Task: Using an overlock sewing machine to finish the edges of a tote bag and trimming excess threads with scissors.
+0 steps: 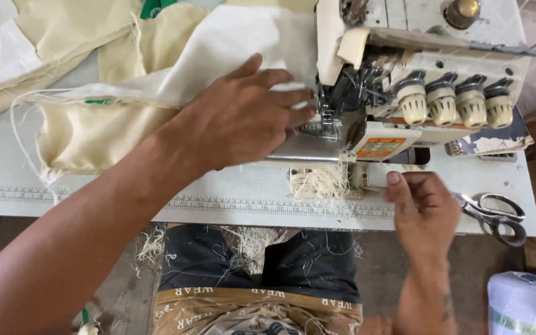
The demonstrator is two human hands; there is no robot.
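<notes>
Cream fabric (103,133) under flat left hand (243,118), orange rectangular label (379,147) on sewing machine (429,74)

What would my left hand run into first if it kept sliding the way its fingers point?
Most likely the sewing machine's dark needle and presser-foot area: the left hand lies flat on white fabric, fingertips nearly there.

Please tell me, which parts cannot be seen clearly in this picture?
- Needle area of the sewing machine: hidden behind the left hand, head view.
- Right hand: motion-blurred; its grip is unclear.
- Cream fabric: cut off by the top edge.
- Scissors: partly behind the right hand.
</notes>
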